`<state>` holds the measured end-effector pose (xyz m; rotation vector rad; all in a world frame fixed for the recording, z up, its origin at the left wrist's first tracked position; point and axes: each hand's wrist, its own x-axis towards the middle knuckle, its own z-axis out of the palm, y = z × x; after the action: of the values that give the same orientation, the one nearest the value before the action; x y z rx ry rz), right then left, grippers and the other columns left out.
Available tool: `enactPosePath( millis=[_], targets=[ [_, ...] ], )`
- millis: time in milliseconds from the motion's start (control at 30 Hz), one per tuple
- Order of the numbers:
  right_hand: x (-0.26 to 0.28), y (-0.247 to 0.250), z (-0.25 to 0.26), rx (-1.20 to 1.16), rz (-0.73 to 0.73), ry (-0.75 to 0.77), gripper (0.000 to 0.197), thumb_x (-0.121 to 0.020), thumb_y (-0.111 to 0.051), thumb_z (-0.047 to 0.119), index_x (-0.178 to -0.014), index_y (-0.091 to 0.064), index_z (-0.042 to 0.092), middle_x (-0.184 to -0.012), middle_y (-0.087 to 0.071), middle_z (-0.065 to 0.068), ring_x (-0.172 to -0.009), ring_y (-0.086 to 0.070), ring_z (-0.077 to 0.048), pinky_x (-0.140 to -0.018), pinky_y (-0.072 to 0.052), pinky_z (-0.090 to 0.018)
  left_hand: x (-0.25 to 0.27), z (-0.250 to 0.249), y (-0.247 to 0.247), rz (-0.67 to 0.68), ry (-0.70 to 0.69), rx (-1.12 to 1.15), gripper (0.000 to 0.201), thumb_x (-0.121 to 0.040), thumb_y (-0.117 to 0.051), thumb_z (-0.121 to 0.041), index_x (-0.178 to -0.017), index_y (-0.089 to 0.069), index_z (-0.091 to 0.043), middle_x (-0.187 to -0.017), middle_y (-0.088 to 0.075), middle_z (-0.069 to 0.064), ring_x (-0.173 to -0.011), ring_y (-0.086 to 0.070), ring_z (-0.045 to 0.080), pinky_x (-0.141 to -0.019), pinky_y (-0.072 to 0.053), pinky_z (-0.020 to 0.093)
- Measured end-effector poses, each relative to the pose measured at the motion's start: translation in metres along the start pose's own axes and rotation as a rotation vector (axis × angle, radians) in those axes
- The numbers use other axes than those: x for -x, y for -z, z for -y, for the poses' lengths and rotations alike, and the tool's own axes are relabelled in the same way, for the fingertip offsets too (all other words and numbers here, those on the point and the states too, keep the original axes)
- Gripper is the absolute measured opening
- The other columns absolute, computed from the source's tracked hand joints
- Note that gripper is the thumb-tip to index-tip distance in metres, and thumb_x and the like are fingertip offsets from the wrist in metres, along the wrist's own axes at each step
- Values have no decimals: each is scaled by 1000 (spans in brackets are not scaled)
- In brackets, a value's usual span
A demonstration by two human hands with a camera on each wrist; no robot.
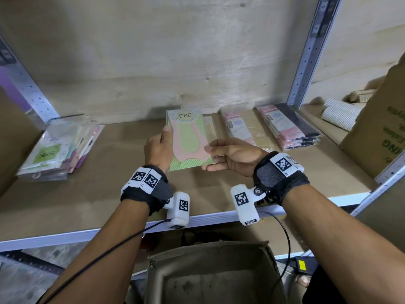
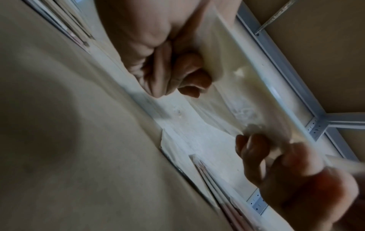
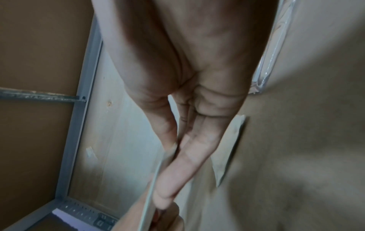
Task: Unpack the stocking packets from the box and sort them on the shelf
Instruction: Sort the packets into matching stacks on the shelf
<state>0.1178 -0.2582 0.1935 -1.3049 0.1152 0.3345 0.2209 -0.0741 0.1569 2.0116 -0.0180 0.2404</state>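
A green-and-pink stocking packet [image 1: 188, 139] marked ENE is held flat above the middle of the shelf [image 1: 109, 194]. My left hand [image 1: 158, 148] grips its left edge, thumb on top. My right hand [image 1: 228, 154] pinches its right edge between thumb and fingers [image 3: 177, 168]. In the left wrist view the packet's pale underside [image 2: 227, 96] shows with curled fingers [image 2: 187, 75] beneath it. A cream packet [image 1: 210, 128] lies on the shelf just behind. The open cardboard box [image 1: 210, 277] stands below the shelf's front edge.
A mixed pile of packets [image 1: 59, 148] lies at the shelf's left. Stacks of pink-and-beige packets [image 1: 243, 128] and pink-and-dark packets [image 1: 289, 126] lie at the right. A brown carton [image 1: 377, 132] and rolled striped items [image 1: 339, 115] sit far right. Metal uprights [image 1: 309, 53] frame the bay.
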Motion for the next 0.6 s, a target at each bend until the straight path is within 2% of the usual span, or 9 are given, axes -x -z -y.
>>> enactPosePath(
  millis=[67,133,167,267,300,367,433,500,600],
  targets=[
    [2,0,2,1,-17,5,7,-96,-58,5,-101,-59,-1,-92,-74,-20,-77,-75,-28,-64,-60,-26,-2,4,2,51,67,42,58,-97,-44,-56,-57,-40,-13,-60,-50,6,-64,-45,26,-60,-40,35],
    [1,1,3,9,-97,17,18,-96,-58,4,-110,-58,-6,-97,-72,-24,-73,-75,-27,-60,-59,-25,-3,3,5,159,121,84,55,-93,-48,-60,-67,-53,-12,-72,-65,11,-65,-59,24,-63,-49,32],
    [0,2,3,24,-146,31,25,-96,-58,5,-115,-56,-11,-101,-70,-27,-70,-74,-27,-57,-59,-25,-3,2,7,230,119,112,51,-93,-52,-58,-73,-58,-11,-72,-67,9,-62,-60,22,-59,-50,28],
    [-6,5,3,114,-272,72,37,-95,-59,6,-121,-52,-19,-104,-66,-35,-65,-69,-26,-51,-57,-24,0,-6,16,434,86,246,22,-93,-67,-32,-85,-70,-12,-72,-63,6,-53,-51,12,-47,-43,20],
    [-9,5,4,135,-317,86,37,-95,-60,6,-121,-52,-19,-102,-66,-35,-63,-67,-26,-50,-56,-24,0,-8,19,491,95,296,11,-92,-69,-22,-93,-73,-12,-76,-64,6,-54,-50,10,-49,-44,18],
    [-14,6,6,167,-404,113,34,-92,-63,3,-119,-52,-15,-97,-66,-33,-58,-66,-26,-49,-56,-26,1,-10,24,573,121,348,16,-90,-69,-7,-105,-72,-7,-81,-66,6,-57,-51,9,-58,-47,19],
    [-19,6,8,215,-466,133,29,-90,-66,2,-114,-54,-8,-89,-65,-25,-57,-66,-28,-51,-58,-30,1,-11,25,597,122,340,28,-89,-67,0,-117,-67,0,-88,-65,11,-64,-50,14,-65,-46,23],
    [-24,6,10,303,-504,129,27,-88,-68,2,-111,-55,-4,-82,-65,-17,-59,-67,-29,-59,-59,-34,-1,-13,21,561,104,294,36,-89,-68,1,-125,-63,2,-97,-66,16,-72,-50,19,-66,-45,24],
    [-30,7,12,482,-538,111,35,-86,-68,3,-118,-54,0,-76,-66,-11,-56,-63,-20,-54,-53,-26,-8,-13,12,459,83,202,42,-87,-72,-2,-127,-61,4,-94,-67,16,-57,-53,10,-59,-49,18]
  ],
)
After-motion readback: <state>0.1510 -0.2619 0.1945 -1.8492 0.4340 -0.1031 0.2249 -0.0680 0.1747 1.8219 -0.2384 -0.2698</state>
